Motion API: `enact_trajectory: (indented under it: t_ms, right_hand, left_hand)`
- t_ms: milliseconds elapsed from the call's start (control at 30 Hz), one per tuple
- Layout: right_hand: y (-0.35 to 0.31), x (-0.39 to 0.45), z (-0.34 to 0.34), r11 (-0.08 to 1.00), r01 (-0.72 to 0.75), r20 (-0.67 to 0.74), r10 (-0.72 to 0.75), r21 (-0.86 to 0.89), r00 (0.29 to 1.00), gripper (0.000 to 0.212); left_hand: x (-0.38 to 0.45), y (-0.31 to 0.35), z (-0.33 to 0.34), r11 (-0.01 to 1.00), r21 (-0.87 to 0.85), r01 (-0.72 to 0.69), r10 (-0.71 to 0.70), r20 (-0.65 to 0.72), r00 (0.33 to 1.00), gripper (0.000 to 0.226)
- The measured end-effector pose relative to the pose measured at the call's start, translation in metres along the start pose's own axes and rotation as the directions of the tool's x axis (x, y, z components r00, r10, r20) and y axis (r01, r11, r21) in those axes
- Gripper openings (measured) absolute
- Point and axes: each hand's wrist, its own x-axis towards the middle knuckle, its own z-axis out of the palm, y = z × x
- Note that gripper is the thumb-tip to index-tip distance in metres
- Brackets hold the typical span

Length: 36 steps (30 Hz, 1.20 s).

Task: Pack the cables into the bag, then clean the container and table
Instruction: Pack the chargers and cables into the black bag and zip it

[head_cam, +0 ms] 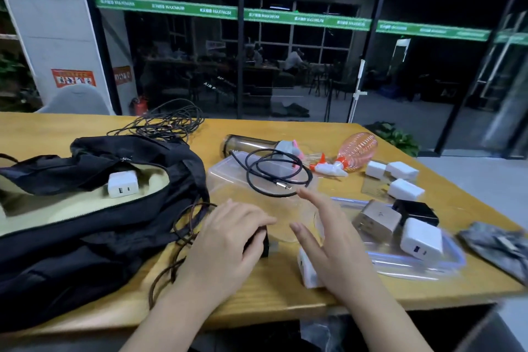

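On the yellow wooden table (285, 291) the person's left hand (228, 240) curls its fingers over a small black charger block (258, 243), gripping it just beside the open black fabric bag (85, 251). The right hand (328, 240) hovers above the tabletop with fingers straight and spread, holding nothing. A white charger (123, 183) already lies inside the bag's pale lining. A coiled black cable (274, 173) rests on the clear plastic container (228, 174) behind the hands; a brown braided cable (185, 231) trails beside the bag, and a loose tangle of thin black cables (168, 123) sits at the table's far edge. Further right, white, gold and black chargers rest on a clear blue-rimmed lid (414, 266).
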Motion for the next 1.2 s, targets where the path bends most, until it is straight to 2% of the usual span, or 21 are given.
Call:
enact_trajectory:
  t_ms: [67,133,200,267,367,467,567,667,733,833,867,1000,1200]
  right_hand:
    - [0.009,-0.009,-0.011,0.999,-0.041,-0.033,0.04,-0.028,0.999,0.044]
    - [0.014,-0.017,-0.02,0.995,-0.083,-0.02,0.082,-0.05,0.996,0.041]
    - [0.016,-0.024,-0.025,0.99,-0.128,0.077,0.133,-0.065,0.988,0.042]
    - [0.013,-0.028,-0.026,0.982,-0.178,0.186,0.187,-0.06,0.965,0.046]
    - [0.012,-0.03,-0.028,0.972,-0.233,0.276,0.235,-0.041,0.932,0.043]
    - [0.012,-0.027,-0.029,0.969,-0.239,0.355,0.247,-0.065,0.902,0.064]
    - [0.007,-0.026,-0.028,0.978,-0.184,0.413,0.21,-0.102,0.886,0.078]
    - [0.005,-0.028,-0.028,0.974,-0.194,0.436,0.226,-0.118,0.871,0.075]
    - [0.003,-0.028,-0.026,0.97,-0.2,0.426,0.239,-0.136,0.873,0.076]
    - [0.001,-0.028,-0.023,0.969,-0.201,0.358,0.24,-0.144,0.902,0.101]
    - [-0.001,-0.027,-0.022,0.971,-0.199,0.33,0.233,-0.136,0.915,0.101]
    - [-0.017,-0.014,-0.016,0.981,-0.176,0.277,0.193,-0.086,0.941,0.071]
    - [-0.045,0.016,0.011,0.995,-0.103,0.257,0.1,-0.003,0.961,0.062]
  left_hand:
    - [-0.004,-0.001,0.003,0.997,0.014,0.079,-0.079,0.032,0.996,0.028]
    - [-0.005,-0.001,0.005,0.984,0.013,0.178,-0.179,0.088,0.98,0.044]
    - [-0.006,0.0,0.006,0.966,0.006,0.26,-0.257,0.159,0.953,0.054]
    - [-0.004,0.001,0.005,0.953,0.031,0.303,-0.302,0.216,0.928,0.051]
    - [-0.003,0.004,0.003,0.938,0.058,0.34,-0.343,0.277,0.898,0.046]
    - [-0.002,0.004,-0.001,0.932,0.091,0.352,-0.362,0.329,0.872,0.051]
    - [0.001,0.003,-0.007,0.935,0.114,0.336,-0.353,0.395,0.848,0.055]
    - [0.005,0.003,-0.014,0.932,0.107,0.347,-0.358,0.431,0.829,0.057]
    - [0.005,0.005,-0.016,0.932,0.1,0.348,-0.356,0.422,0.834,0.058]
    - [0.003,0.009,-0.019,0.938,0.072,0.339,-0.342,0.362,0.867,0.058]
    - [0.003,0.01,-0.02,0.94,0.052,0.338,-0.335,0.332,0.882,0.058]
    - [0.001,0.007,-0.028,0.94,-0.021,0.34,-0.326,0.237,0.915,0.055]
    - [-0.007,-0.02,-0.051,0.944,-0.013,0.331,-0.33,0.043,0.943,0.062]
